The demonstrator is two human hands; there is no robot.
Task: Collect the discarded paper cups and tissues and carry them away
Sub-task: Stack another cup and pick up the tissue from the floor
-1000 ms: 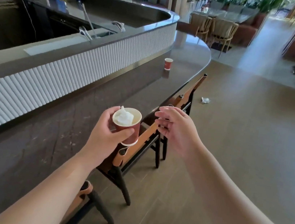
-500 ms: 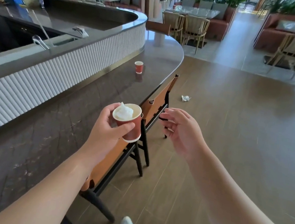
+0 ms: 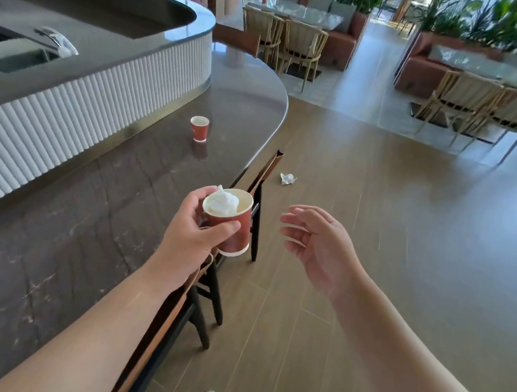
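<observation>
The left hand (image 3: 193, 239) grips 1 red paper cup (image 3: 230, 221) with a tissue (image 3: 223, 202) stuffed inside; the right hand (image 3: 319, 247) is relaxed, holding nothing. Beyond that cup, a 2nd cup (image 3: 199, 128) stands on the bench (image 3: 81, 220), and a crumpled tissue (image 3: 287, 178) lies on the floor. Tilting the held cup while stooping could spill its tissue.

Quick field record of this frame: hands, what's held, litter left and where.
left hand: grips a red paper cup
cup contents: a crumpled tissue
right hand: open, holds nothing
litter on counter: second cup, upright
litter on floor: crumpled tissue wad beyond the chair
</observation>
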